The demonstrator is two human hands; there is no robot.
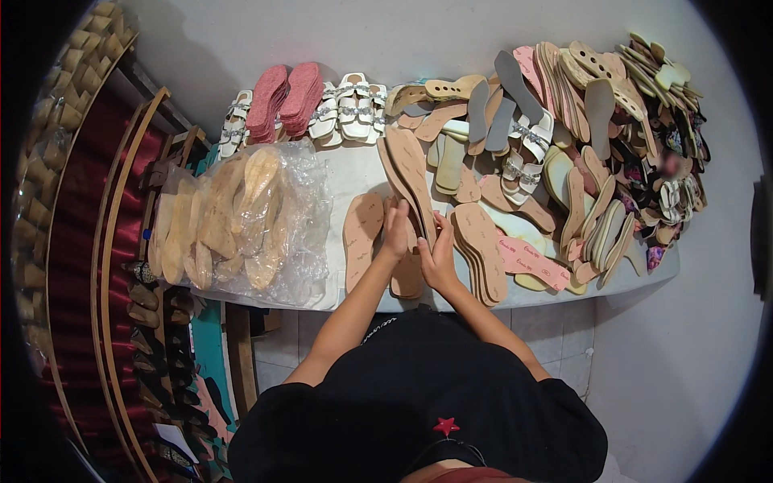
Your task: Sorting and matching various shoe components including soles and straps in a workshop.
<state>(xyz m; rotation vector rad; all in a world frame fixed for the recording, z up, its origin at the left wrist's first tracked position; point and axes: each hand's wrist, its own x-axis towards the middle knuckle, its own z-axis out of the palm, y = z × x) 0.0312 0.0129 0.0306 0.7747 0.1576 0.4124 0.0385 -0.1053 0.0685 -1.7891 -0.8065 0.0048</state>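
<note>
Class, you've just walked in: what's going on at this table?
A person's left hand and right hand hold a stack of tan insoles over the white table. Another tan stack lies to the right. At left, a clear plastic bag holds beige pieces; white sandals sit along the back.

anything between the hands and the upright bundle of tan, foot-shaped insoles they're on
Nothing visible does: the left hand and right hand both touch the bundle directly. A separate stack of tan, foot-shaped insoles lies right of the right hand, not in between.
</note>
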